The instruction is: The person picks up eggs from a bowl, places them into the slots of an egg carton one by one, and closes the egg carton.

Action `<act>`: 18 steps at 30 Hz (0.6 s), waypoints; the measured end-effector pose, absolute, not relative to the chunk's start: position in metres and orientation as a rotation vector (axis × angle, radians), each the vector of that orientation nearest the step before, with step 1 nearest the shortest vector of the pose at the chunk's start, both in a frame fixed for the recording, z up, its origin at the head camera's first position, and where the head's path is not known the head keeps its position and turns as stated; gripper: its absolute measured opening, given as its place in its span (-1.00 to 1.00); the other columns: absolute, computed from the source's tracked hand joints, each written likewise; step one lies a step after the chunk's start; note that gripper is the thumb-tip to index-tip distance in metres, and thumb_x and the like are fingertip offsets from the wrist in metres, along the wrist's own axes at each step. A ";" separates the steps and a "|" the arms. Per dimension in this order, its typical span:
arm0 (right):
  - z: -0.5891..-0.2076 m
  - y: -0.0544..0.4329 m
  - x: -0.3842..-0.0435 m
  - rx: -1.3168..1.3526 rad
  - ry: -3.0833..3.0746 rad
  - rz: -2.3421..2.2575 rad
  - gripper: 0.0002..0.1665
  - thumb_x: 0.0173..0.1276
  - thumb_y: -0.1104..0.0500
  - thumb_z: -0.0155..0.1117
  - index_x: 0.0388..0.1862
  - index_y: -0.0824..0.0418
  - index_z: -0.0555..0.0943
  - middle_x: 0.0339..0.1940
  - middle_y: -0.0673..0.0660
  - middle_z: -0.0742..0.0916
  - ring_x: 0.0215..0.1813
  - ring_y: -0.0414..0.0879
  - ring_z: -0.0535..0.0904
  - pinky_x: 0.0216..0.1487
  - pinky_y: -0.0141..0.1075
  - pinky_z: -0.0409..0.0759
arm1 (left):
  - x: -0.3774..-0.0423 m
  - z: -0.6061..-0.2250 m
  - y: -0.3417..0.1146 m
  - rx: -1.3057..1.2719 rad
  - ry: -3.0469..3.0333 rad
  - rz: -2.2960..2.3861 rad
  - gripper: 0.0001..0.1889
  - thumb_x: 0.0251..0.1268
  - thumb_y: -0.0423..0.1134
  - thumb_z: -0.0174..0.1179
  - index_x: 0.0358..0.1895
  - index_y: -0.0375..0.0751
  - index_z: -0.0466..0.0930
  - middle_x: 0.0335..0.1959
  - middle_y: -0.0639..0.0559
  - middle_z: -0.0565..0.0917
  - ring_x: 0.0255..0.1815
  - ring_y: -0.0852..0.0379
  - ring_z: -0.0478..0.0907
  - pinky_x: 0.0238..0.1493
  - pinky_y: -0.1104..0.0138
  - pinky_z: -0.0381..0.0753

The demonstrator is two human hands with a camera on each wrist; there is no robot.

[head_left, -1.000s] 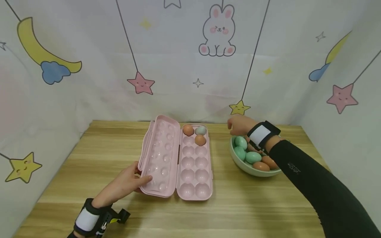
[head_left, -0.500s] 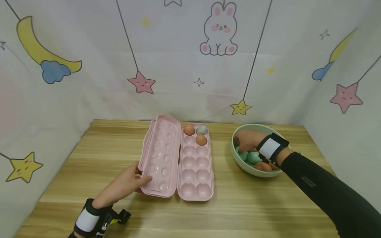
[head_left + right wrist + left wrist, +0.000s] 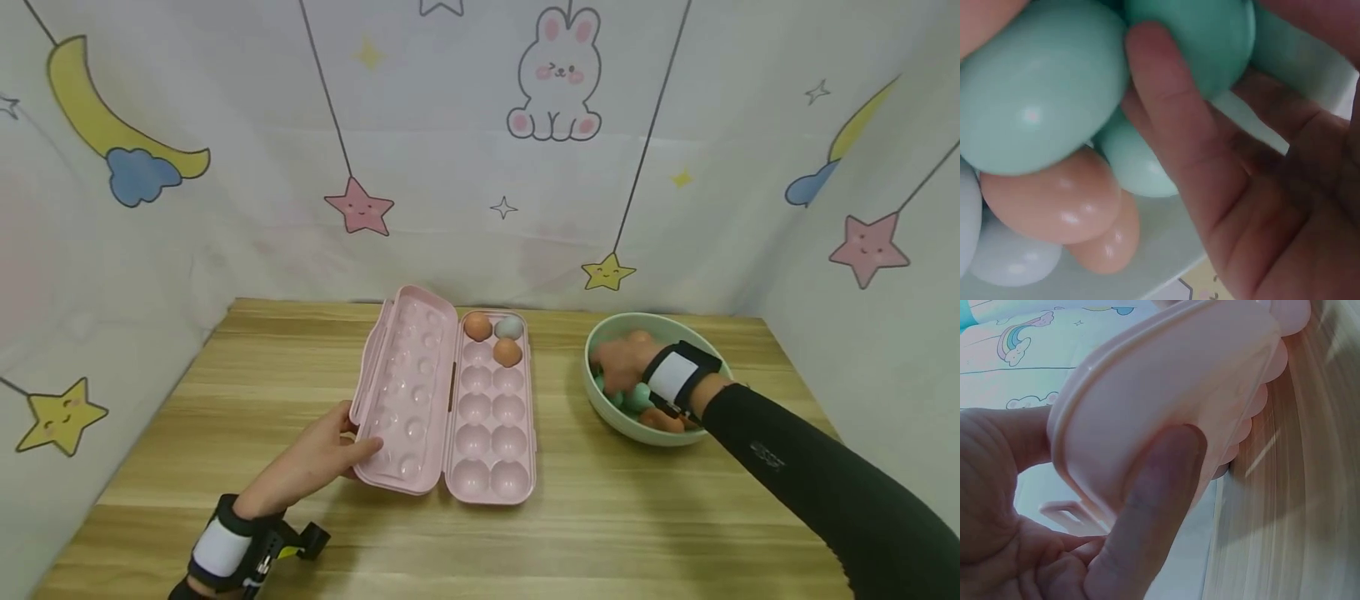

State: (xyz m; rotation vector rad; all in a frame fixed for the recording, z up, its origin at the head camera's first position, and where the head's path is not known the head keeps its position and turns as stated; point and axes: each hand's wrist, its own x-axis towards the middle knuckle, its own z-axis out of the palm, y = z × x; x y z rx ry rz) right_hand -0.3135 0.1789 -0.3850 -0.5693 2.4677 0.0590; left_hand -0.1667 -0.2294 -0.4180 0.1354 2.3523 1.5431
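A pink egg box stands opened out on the table, its lid (image 3: pixel 411 392) tilted up on the left. My left hand (image 3: pixel 326 450) grips the lid's near left corner, thumb on one face and fingers behind. Two brown eggs (image 3: pixel 507 352) and a pale egg (image 3: pixel 508 327) occupy cups at the far end of the tray (image 3: pixel 509 408). My right hand (image 3: pixel 626 362) reaches inside a pale green bowl (image 3: pixel 647 437) of eggs. In the right wrist view its thumb and fingers are curled about a green egg (image 3: pixel 1210 37); other fingertips are partly hidden.
Beside the held egg lie a lighter green egg (image 3: pixel 1041 87), a brown egg (image 3: pixel 1054 197) and a whitish egg (image 3: pixel 1016 259). The wooden table (image 3: pixel 585 533) meets a patterned cloth (image 3: pixel 450 250) at the back and sides.
My right hand has gone from above the bowl's far left rim down among the eggs, its fingers now around a green one. The left hand keeps its grip on the lid.
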 end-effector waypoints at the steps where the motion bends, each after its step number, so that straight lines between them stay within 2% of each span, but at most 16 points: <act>1: -0.386 0.178 -0.313 -0.551 2.449 0.034 -0.61 0.08 0.27 0.30 -0.05 0.21 0.54 -0.37 0.05 0.65 -0.45 -0.12 0.61 -0.39 -0.27 0.58 | -0.167 -0.418 -0.230 0.132 2.356 1.543 -0.43 0.29 -0.27 0.20 0.23 -0.48 0.17 -0.05 -0.30 0.48 -0.26 0.01 0.59 -0.37 0.21 0.67; 5: -0.389 0.177 -0.313 -0.493 2.379 -0.105 -0.49 0.03 0.40 0.31 0.04 0.32 0.47 -0.16 0.20 0.58 -0.34 -0.04 0.61 -0.37 -0.23 0.66 | -0.167 -0.418 -0.230 0.134 2.361 1.544 -0.45 0.29 -0.27 0.20 0.20 -0.50 0.19 -0.09 -0.29 0.48 -0.28 0.01 0.60 -0.38 0.20 0.67; 7: -0.390 0.177 -0.313 -0.496 2.375 -0.111 -0.46 0.01 0.43 0.31 0.04 0.33 0.45 -0.13 0.21 0.57 -0.31 -0.03 0.58 -0.37 -0.24 0.66 | -0.167 -0.418 -0.230 0.137 2.363 1.543 -0.45 0.29 -0.27 0.19 0.20 -0.49 0.19 -0.09 -0.28 0.49 -0.29 0.01 0.60 -0.39 0.21 0.67; 14: -0.393 0.178 -0.312 -0.596 2.417 -0.005 -0.76 0.05 0.45 0.21 -0.30 0.24 0.46 -0.38 0.13 0.58 -0.41 -0.06 0.54 -0.46 -0.31 0.60 | -0.169 -0.418 -0.230 0.148 2.363 1.545 -0.45 0.29 -0.26 0.19 0.21 -0.48 0.18 -0.08 -0.28 0.48 -0.27 0.01 0.59 -0.38 0.21 0.67; 18: -0.391 0.185 -0.314 -0.605 2.424 -0.073 -0.66 0.05 0.39 0.27 -0.15 0.21 0.52 -0.31 0.10 0.61 -0.38 -0.08 0.55 -0.45 -0.32 0.59 | -0.169 -0.417 -0.230 0.151 2.351 1.541 -0.43 0.30 -0.27 0.19 0.22 -0.48 0.16 -0.08 -0.28 0.48 -0.28 0.01 0.59 -0.38 0.20 0.67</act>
